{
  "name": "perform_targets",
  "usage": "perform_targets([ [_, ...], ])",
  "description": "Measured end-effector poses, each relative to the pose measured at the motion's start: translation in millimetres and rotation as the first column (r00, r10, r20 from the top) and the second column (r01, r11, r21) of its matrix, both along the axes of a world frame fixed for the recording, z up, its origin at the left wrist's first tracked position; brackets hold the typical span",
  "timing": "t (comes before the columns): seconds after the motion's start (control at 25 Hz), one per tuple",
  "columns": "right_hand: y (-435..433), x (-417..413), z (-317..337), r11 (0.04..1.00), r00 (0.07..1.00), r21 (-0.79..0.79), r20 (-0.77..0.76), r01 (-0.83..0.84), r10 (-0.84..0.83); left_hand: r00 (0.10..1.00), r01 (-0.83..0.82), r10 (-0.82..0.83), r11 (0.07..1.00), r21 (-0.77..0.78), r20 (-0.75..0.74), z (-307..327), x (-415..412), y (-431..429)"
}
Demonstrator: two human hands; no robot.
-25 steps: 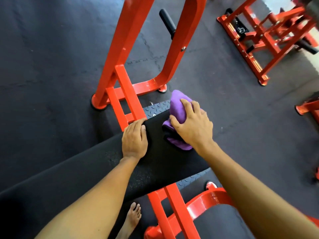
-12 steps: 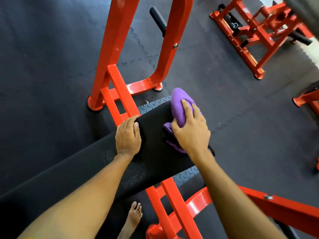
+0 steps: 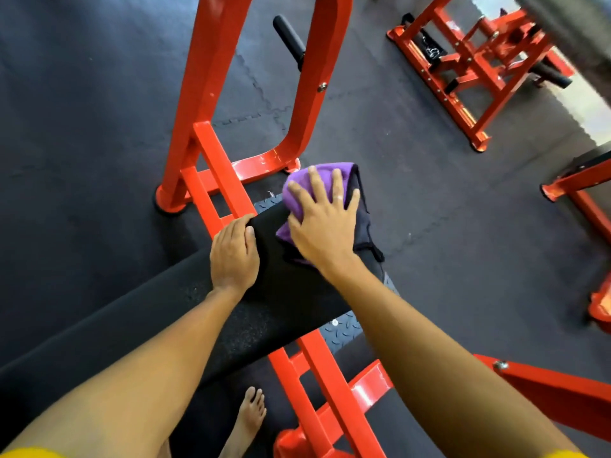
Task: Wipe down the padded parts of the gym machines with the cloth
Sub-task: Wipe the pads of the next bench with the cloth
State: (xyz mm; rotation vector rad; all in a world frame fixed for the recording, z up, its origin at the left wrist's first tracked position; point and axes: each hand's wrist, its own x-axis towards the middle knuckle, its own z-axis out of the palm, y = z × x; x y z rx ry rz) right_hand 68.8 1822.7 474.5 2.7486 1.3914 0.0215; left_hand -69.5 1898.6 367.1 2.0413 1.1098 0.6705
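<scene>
Spread right grip point(image 3: 325, 226) hides much of the cloth point(image 3: 301, 185) at the bench point(image 3: 281, 295) end; left grip point(image 3: 233, 256) rests flat beside it; dark floor point(image 3: 82, 127) below.

**Open floor to the right of the right grip point(image 3: 322, 223); red steel close ahead of the left grip point(image 3: 233, 256).**
Just beyond the left grip the red frame point(image 3: 205, 77) stands with two uprights and low rails at the end of the padded worktop point(image 3: 291, 292); a black roller point(image 3: 287, 36) sticks out between the uprights, further off. To the right of the right grip, which lies flat on the cloth point(image 3: 317, 175), there is only floor point(image 3: 413, 193), and the second red machine point(image 3: 463, 67) stands well apart. Behind both grips the worktop is bare. Behind and below the right grip, a tread plate point(image 3: 344, 332) and a red bar point(image 3: 562, 391) lie lower than the worktop.
</scene>
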Motion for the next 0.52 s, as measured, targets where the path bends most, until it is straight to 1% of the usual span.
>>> perform_targets([
  [0.04, -19, -12, -3, 0.996, 0.995, -0.019, 0.04, -0.089, 0.089, 1.0, 0.005, -0.005, 1.0, 0.006, -0.003, 1, 0, -1],
  [0.12, -66, -31, -6, 0.968, 0.967, -0.045, 0.057, -0.247, 0.249, 1.0, 0.003, -0.003, 1.0, 0.012, -0.006, 2, 1, -1],
  [0.16, -86, -32, -6, 0.951, 0.951, -0.075, 0.058, -0.299, 0.303, 1.0, 0.001, -0.001, 1.0, 0.012, 0.002, 1, 1, 0],
  [0.2, -99, -26, -3, 0.944, 0.945, -0.089, 0.056, -0.318, 0.323, 1.0, 0.001, -0.002, 1.0, 0.014, 0.007, 0, 0, 1],
  [0.24, -99, -15, 0, 0.952, 0.953, -0.073, 0.051, -0.296, 0.3, 1.0, 0.001, -0.001, 1.0, 0.018, 0.006, 0, 0, 0],
  [0.28, -90, -5, 5, 0.973, 0.973, -0.041, 0.035, -0.228, 0.229, 1.0, 0.0, 0.0, 1.0, 0.022, 0.004, 0, 0, -1],
  [0.32, -71, 2, 8, 0.993, 0.993, -0.006, -0.001, -0.118, 0.118, 1.0, 0.004, -0.004, 1.0, 0.025, 0.004, -1, 0, -1],
  [0.36, -48, 6, 8, 0.999, 0.998, 0.034, -0.059, 0.027, -0.025, 1.0, 0.009, -0.009, 1.0, 0.025, 0.005, -2, 0, 0],
  [0.4, -26, 6, 9, 0.987, 0.982, 0.047, -0.118, 0.151, -0.145, 1.0, 0.013, -0.013, 1.0, 0.027, 0.006, -2, 0, 0],
  [0.44, -9, 1, 7, 0.976, 0.969, 0.037, -0.134, 0.214, -0.207, 1.0, 0.014, -0.014, 0.999, 0.031, 0.005, -2, 0, 0],
  [0.48, -2, -9, 2, 0.981, 0.978, 0.03, -0.092, 0.191, -0.188, 1.0, 0.012, -0.012, 0.999, 0.039, 0.005, -2, 0, -1],
  [0.52, -5, -21, -4, 0.995, 0.995, 0.019, -0.017, 0.1, -0.099, 1.0, 0.015, -0.016, 0.999, 0.05, 0.01, 0, 0, -2],
])
